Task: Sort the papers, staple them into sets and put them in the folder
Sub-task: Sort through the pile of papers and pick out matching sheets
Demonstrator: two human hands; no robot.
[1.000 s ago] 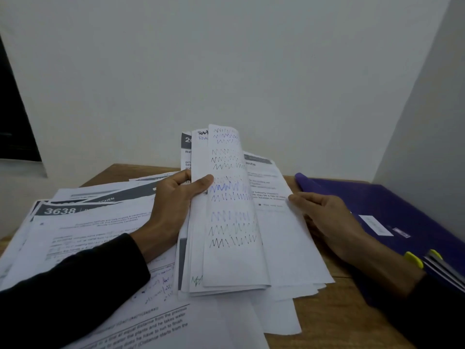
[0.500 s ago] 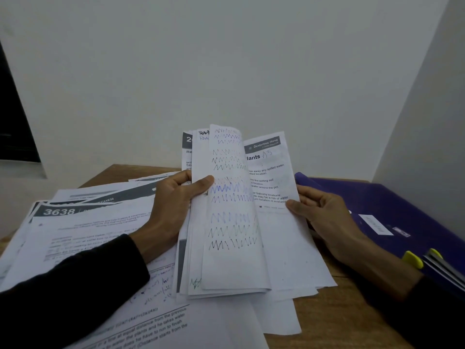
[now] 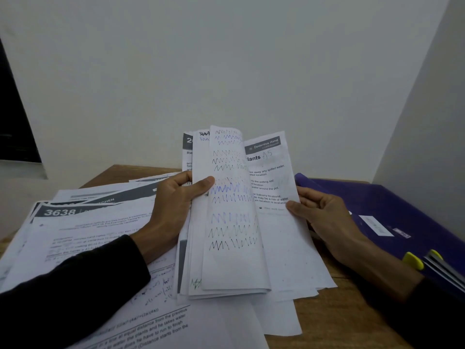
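Observation:
My left hand (image 3: pixel 173 207) grips a raised bundle of papers (image 3: pixel 226 222) in the middle of the desk, thumb across the front sheet with coloured zigzag scribbles. My right hand (image 3: pixel 324 217) pinches the right edge of a printed sheet (image 3: pixel 274 172) headed "Dexterous Hand", lifted up from the pile behind the bundle. A purple folder (image 3: pixel 392 207) lies flat at the right, just beyond my right hand. No stapler can be made out for certain.
Loose printed sheets (image 3: pixel 83 230) cover the left half of the wooden desk (image 3: pixel 334 323), one marked "3638". A yellow-tipped object (image 3: pixel 412 260) lies on the folder near my right wrist. White walls close in behind and at the right.
My right hand has lifted the printed sheet from lying flat to standing up behind the bundle. My left hand and the bundle have stayed in place.

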